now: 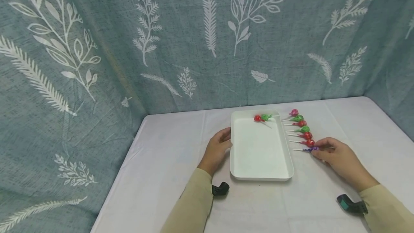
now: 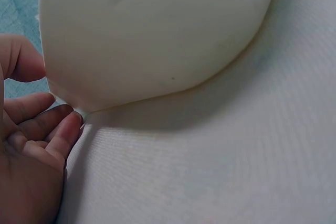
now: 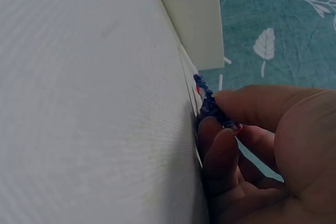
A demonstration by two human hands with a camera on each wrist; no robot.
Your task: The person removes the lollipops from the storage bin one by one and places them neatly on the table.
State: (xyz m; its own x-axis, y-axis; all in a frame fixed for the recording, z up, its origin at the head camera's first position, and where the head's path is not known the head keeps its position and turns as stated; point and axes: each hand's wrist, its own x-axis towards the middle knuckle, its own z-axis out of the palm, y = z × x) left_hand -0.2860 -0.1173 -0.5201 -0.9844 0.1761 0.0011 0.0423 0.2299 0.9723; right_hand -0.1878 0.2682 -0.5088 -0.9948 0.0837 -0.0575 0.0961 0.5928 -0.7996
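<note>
A white tray (image 1: 258,146) lies on the table. My left hand (image 1: 218,150) holds its left side, thumb at the rim; in the left wrist view the fingers (image 2: 65,124) bend against the outer wall. To the right of the tray, my right hand (image 1: 336,155) pinches a purple-wrapped lollipop (image 1: 307,149) by its head, its white stick pointing left toward the tray. In the right wrist view the dark blue-purple wrapper (image 3: 210,106) shows between thumb and fingers, close over the tablecloth. Inside the tray's far end lie a red lollipop (image 1: 257,118) and a green lollipop (image 1: 266,117).
Beyond the purple lollipop, several lollipops lie in a column along the tray's right side, sticks leftward: a pink one (image 1: 294,112) farthest, then green and red ones, with a red lollipop (image 1: 309,142) nearest my right hand. A patterned teal curtain (image 1: 194,64) hangs behind the table.
</note>
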